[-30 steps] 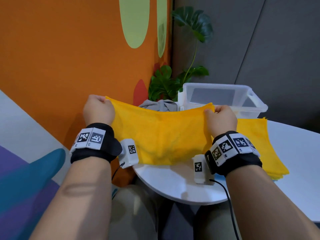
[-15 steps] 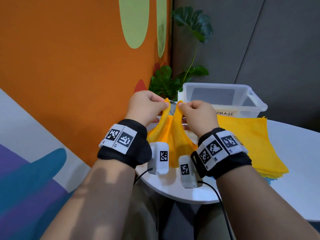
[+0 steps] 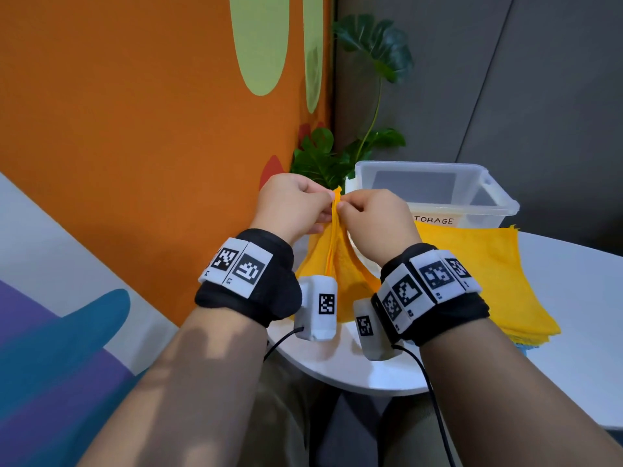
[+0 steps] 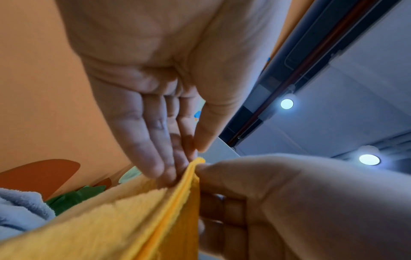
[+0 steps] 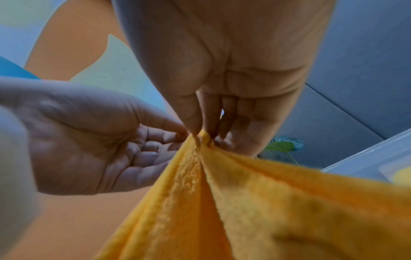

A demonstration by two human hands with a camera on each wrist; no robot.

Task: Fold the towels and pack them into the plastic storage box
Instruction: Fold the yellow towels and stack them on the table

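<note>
A yellow towel (image 3: 340,274) hangs folded in half above the near edge of the white table (image 3: 337,369). Its two top corners meet at the top. My left hand (image 3: 323,200) pinches the corners from the left and my right hand (image 3: 347,205) pinches them from the right. In the left wrist view my left hand (image 4: 182,158) lies with thumb and fingers at the towel (image 4: 133,219) corner. The right wrist view shows my right hand (image 5: 202,130) pinching the towel (image 5: 244,193) tip. Behind the hands, the clear plastic storage box (image 3: 499,210) stands open.
A flat stack of yellow towels (image 3: 478,274) lies on the table before the box, with a blue edge (image 3: 526,347) under it. A grey towel (image 4: 20,205) sits to the left. A plant (image 3: 371,62) and an orange wall (image 3: 135,129) stand behind.
A second ago the towel was stretched wide between my hands. The hands have come together, the corners now meet, and the towel hangs doubled.
</note>
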